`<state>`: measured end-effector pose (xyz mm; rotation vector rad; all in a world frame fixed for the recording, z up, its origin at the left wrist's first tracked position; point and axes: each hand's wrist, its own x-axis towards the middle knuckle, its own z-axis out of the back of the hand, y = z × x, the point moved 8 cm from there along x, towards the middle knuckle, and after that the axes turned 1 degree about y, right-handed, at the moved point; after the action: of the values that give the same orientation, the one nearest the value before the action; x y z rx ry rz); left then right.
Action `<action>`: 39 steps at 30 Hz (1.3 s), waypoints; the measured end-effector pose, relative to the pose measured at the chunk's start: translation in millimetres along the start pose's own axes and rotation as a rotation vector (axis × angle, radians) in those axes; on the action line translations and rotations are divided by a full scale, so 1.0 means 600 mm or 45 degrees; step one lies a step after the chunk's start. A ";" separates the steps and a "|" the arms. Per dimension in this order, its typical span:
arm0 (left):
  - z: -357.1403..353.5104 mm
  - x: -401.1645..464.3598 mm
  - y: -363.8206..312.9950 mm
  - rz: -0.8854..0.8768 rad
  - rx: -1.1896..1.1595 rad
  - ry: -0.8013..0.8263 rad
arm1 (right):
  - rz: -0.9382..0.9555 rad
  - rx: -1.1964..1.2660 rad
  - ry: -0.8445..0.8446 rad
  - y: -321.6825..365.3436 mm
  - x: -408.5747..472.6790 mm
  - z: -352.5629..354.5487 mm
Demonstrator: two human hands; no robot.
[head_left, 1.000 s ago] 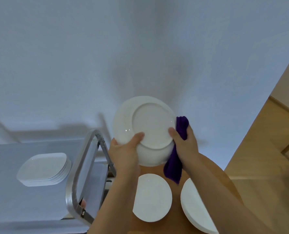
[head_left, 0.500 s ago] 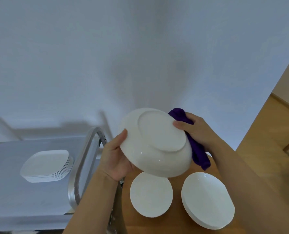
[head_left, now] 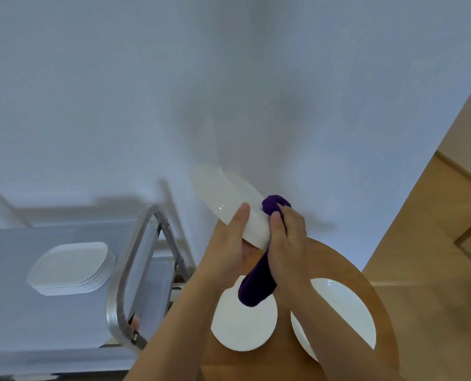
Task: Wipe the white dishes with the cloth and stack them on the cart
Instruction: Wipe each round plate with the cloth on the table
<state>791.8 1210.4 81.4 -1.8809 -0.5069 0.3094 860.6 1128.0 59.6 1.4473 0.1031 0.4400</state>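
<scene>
Both hands hold one round white dish (head_left: pixel 230 198) up in the air above the near edge of the round wooden table (head_left: pixel 336 259), in front of the pale wall (head_left: pixel 228 78). The left hand (head_left: pixel 226 243) grips the dish's near rim, its thumb lying across the upturned face and its other fingers hidden beneath. The right hand (head_left: pixel 286 240) clasps the purple cloth (head_left: pixel 259 281) against that same rim, just right of the left thumb, with the thumb pressing the cloth onto the dish; a bunched end of the cloth shows above the knuckles and the rest hangs down below the palm. The dish is tilted steeply and seen almost edge-on, so its outline runs as a long oval from the hands at lower right up and away to the upper left, the far rim blurred. On the table below lie two more white pieces: a round plate (head_left: pixel 242 325) directly under the hanging cloth, and to its right a stack of round dishes (head_left: pixel 347 312) partly crossed by the right forearm. To the left stands the metal cart (head_left: pixel 135 257) with its looped handle, and on its grey top shelf sits a stack of square white plates (head_left: pixel 72 268), well apart from the hands.
</scene>
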 end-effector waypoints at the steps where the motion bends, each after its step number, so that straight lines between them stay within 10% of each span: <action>1: -0.002 -0.001 0.001 -0.048 0.150 -0.003 | 0.090 -0.029 -0.001 0.018 -0.004 0.001; 5: -0.014 -0.008 0.009 -0.124 0.413 0.077 | 0.292 0.027 0.138 0.070 -0.013 -0.012; 12: -0.017 -0.023 0.029 -0.059 0.723 0.249 | -0.178 0.172 0.531 0.068 0.049 -0.022; 20: -0.010 -0.023 0.035 0.020 1.749 0.505 | -0.754 0.551 0.675 0.020 0.052 -0.029; 27: 0.015 -0.016 0.053 -0.086 2.356 0.648 | -0.830 0.700 0.614 -0.039 0.048 -0.006; 32: 0.079 0.001 -0.012 -0.107 1.811 0.073 | -0.813 0.955 0.346 -0.083 0.048 0.024; 35: 0.147 0.006 -0.023 0.042 0.970 -0.516 | -0.829 1.069 0.310 -0.103 0.038 0.025; 39: 0.130 0.003 0.067 0.569 -0.352 -0.296 | -0.876 0.963 0.351 -0.123 0.027 0.023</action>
<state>766.7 1263.6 15.9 -2.2354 -0.2859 0.7942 897.0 1116.7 -7.3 1.9461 1.0467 0.0079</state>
